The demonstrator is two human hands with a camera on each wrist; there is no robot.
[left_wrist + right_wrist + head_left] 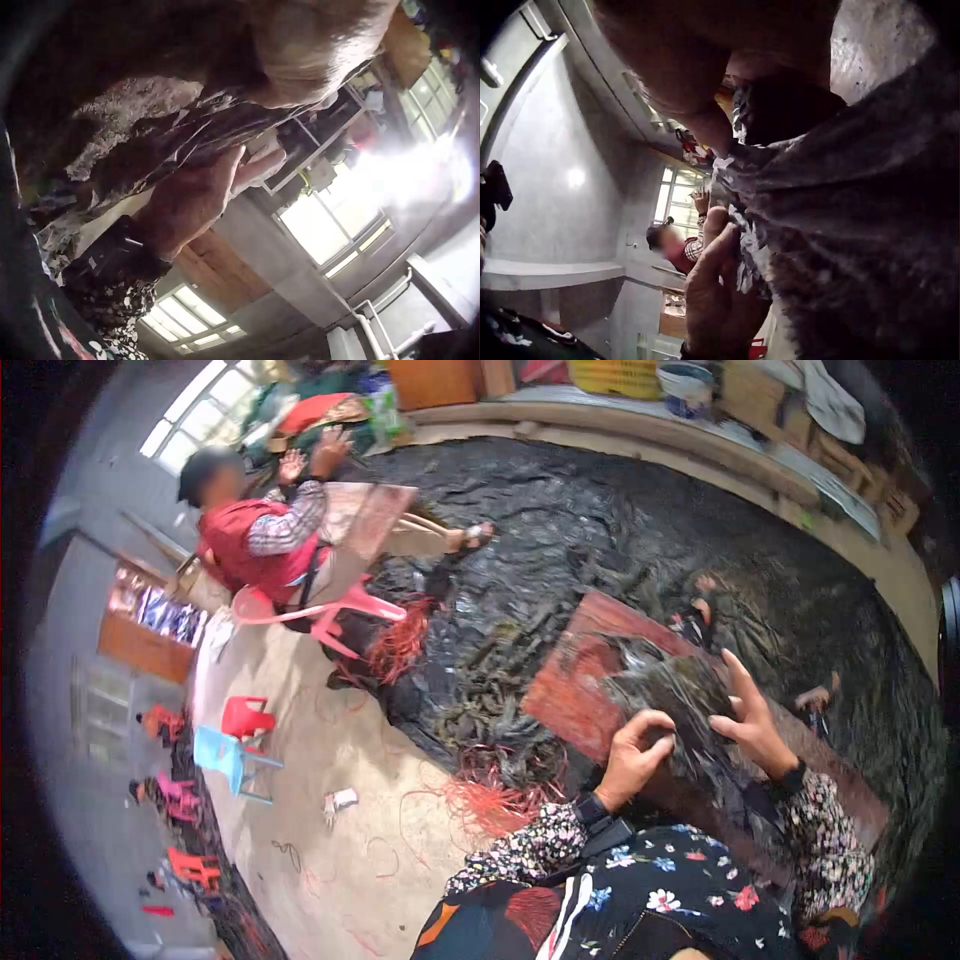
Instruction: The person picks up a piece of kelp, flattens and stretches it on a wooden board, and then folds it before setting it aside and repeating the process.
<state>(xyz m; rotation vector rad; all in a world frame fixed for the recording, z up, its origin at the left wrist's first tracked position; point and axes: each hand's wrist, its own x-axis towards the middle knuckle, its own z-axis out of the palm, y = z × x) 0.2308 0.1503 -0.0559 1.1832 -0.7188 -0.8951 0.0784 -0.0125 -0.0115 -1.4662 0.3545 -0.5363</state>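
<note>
A dark, crinkled, leaf-like sheet [675, 695] spreads across a worn red board [575, 685] in front of me. My left hand [638, 758] pinches its near edge between thumb and curled fingers. On the other side my right hand [755, 725] holds the sheet with the thumb low and the index finger stretched upward. The right wrist view shows the left hand [724, 292] at the sheet's ragged edge, close to the right fingertips. In the left wrist view the wrinkled sheet [135, 120] runs between both hands; part of the right hand's grip is hidden.
Red strings [500, 795] and dark leafy scraps [495, 695] lie beside the board, on black plastic sheeting [520, 520]. Across from me a person in a red vest [255, 545] sits behind another board [385, 520]. A blue stool [235, 750] and a red stool [247, 717] stand left.
</note>
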